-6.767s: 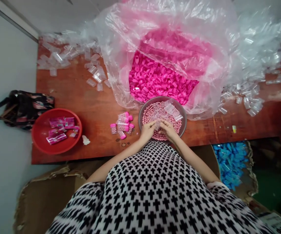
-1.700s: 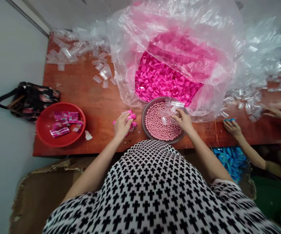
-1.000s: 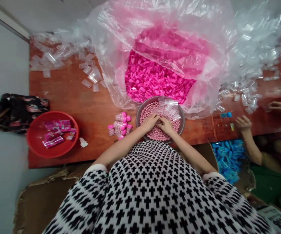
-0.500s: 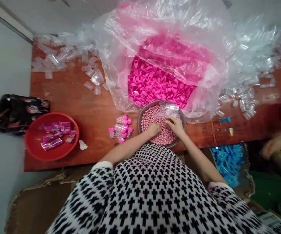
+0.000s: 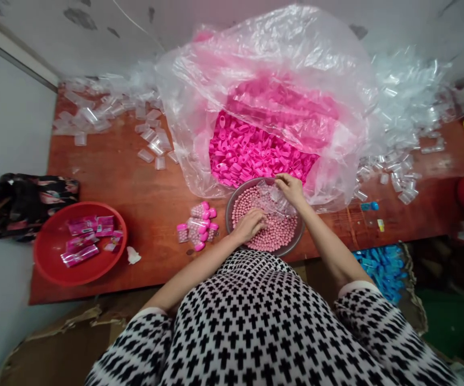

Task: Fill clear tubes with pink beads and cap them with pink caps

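A grey bowl (image 5: pixel 229 217) of round pink beads (image 5: pixel 272 236) stands at the table's front edge, with several clear plastic containers (image 5: pixel 279 203) lying on the beads. My left hand (image 5: pixel 249 225) is over the left part of the beads, its fingers curled; whatever is in them is too small to make out. At the bowl's far rim is my right hand (image 5: pixel 290 188), fingers pinched together beside the containers and the pink caps; what it grips is unclear. Those pink caps (image 5: pixel 252 153) fill a large clear plastic bag (image 5: pixel 187 155) behind the bowl. Filled, pink-capped containers (image 5: pixel 199 225) lie left of it.
A red basin (image 5: pixel 79 276) with pink packets (image 5: pixel 80 252) is at the left, near a dark floral bag (image 5: pixel 57 187). Loose clear containers (image 5: pixel 155 136) lie further back on both sides. Blue pieces (image 5: pixel 384 271) fill a box below the table at right.
My right hand has moved from over the beads to the bowl's far rim. My left hand has shifted slightly left and its fingers are less tucked in. The view has tilted a little.
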Demonstrator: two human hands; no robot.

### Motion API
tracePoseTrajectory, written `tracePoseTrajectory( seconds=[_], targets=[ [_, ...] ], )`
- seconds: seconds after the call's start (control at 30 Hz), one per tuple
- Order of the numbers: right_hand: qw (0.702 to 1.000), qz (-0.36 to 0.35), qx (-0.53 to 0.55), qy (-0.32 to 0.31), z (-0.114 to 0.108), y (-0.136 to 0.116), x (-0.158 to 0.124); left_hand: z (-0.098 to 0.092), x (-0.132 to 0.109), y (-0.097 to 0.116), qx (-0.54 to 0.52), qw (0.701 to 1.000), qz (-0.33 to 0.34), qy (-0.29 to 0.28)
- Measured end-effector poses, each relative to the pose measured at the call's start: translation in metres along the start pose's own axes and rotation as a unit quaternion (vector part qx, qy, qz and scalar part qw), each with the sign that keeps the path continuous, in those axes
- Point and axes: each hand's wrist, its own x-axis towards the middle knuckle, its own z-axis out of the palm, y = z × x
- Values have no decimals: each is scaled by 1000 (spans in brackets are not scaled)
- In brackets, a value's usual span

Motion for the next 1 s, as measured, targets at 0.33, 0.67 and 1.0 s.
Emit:
tracePoseTrajectory(
  seconds=[0.33, 0.67, 1.0],
  targets=[
    [950, 29, -303, -70, 15, -35, 72, -18, -7, -2, -275, 936, -161, 147],
    [972, -11, -233, -19, 7, -34, 65, -50, 8, 5, -536, 803, -174, 196],
    [968, -201, 17, -149, -27, -59, -24, -47, 13, 15, -402, 877, -121, 232]
  ],
)
